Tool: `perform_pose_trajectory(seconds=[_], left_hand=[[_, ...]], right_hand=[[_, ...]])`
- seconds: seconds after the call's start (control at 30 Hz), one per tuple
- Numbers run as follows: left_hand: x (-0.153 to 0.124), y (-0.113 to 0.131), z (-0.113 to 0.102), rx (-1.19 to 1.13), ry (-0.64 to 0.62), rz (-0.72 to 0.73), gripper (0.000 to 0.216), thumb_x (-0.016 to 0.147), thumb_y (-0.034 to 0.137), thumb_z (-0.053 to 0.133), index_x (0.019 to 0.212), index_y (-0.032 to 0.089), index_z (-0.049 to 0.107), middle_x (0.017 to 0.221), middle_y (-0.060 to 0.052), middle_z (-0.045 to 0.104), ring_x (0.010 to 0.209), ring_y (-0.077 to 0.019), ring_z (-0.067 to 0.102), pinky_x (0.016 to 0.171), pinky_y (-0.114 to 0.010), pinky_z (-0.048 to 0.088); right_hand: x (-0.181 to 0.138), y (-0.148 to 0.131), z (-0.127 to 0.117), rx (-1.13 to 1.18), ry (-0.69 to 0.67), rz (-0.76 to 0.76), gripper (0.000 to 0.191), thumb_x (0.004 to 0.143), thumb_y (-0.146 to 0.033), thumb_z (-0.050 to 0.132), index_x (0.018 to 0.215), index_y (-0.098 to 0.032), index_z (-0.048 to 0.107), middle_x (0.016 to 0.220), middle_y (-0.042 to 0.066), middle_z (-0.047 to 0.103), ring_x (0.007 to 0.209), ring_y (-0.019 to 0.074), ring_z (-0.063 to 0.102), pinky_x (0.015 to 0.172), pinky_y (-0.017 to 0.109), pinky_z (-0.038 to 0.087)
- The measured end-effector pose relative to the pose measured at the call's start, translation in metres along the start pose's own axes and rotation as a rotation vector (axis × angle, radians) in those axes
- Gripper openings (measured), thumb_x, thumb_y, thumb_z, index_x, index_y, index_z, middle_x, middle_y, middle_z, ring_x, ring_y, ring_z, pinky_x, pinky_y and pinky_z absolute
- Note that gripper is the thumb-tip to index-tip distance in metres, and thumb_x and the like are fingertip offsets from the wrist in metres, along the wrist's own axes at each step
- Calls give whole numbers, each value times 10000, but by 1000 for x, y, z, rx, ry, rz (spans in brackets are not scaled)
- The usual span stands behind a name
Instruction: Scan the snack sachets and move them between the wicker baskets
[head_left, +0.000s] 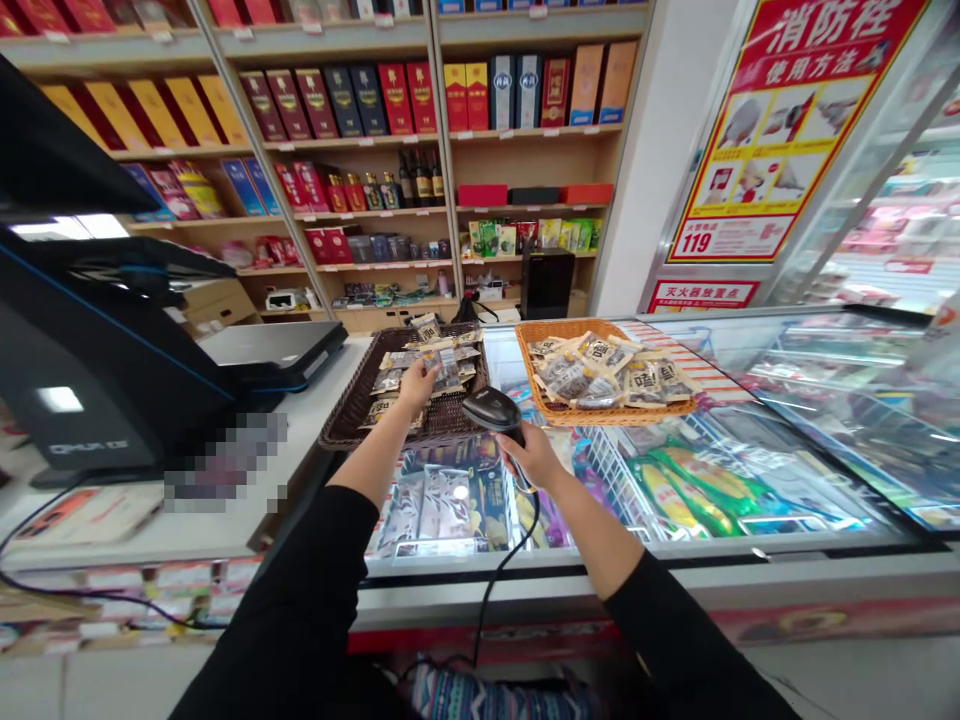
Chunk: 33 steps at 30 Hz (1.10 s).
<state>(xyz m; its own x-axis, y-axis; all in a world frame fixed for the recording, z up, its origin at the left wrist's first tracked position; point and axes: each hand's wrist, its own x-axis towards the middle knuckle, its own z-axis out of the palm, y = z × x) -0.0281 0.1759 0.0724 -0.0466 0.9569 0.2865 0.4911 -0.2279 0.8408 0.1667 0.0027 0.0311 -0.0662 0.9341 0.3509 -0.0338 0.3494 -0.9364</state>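
Observation:
My right hand (534,458) is wrapped round the handle of a black barcode scanner (491,408), and its cable hangs down toward me. The scanner's head points left, toward a dark brown woven basket (352,400). Over that basket, my left hand (418,386) has its fingers closed at the edge of a small snack packet (448,372), which is clear with a beige label. Several similar packets lie around it in the basket. To the right, an orange woven basket (540,400) holds a heap of the same kind of packets.
Both baskets rest on the glass top of a chest freezer (720,545) with bagged goods inside. At left, a counter (300,440) carries a black checkout machine (97,370) and a weighing plate (274,345). Shelves of boxes (337,100) stand behind.

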Motion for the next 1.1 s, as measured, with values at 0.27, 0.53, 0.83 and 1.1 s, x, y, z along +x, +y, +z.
perform_pose_trajectory(seconds=[0.27, 0.53, 0.83, 1.1], left_hand=[[-2, 1, 3, -84, -40, 22, 194, 805, 369, 557, 785, 176, 545, 619, 34, 480, 579, -111, 438, 563, -223, 400], [-5, 11, -5, -188, -51, 25, 272, 735, 409, 639, 834, 156, 618, 635, 0, 578, 624, -146, 541, 589, -243, 444], [-36, 107, 87, 109, -169, 370, 286, 861, 297, 482, 974, 164, 709, 903, -65, 722, 856, -216, 645, 780, -288, 456], [-70, 145, 148, 528, -381, 456, 276, 837, 317, 542, 692, 173, 728, 716, -132, 687, 791, -237, 651, 692, -296, 434]], right_hand=[[-1, 4, 1, 42, 1, 37, 281, 829, -457, 605, 798, -183, 553, 470, -65, 522, 316, 93, 442, 327, 200, 349], [5, 4, -8, 95, 132, -47, 312, 821, -487, 605, 856, -179, 566, 478, -60, 528, 315, 98, 446, 333, 218, 357], [22, -5, -49, 362, 753, -285, 405, 815, -548, 578, 1004, -197, 507, 558, -83, 505, 337, 87, 458, 349, 215, 366], [30, 3, -59, 405, 907, -267, 426, 799, -600, 572, 934, -211, 460, 548, -82, 495, 341, 91, 452, 346, 218, 368]])
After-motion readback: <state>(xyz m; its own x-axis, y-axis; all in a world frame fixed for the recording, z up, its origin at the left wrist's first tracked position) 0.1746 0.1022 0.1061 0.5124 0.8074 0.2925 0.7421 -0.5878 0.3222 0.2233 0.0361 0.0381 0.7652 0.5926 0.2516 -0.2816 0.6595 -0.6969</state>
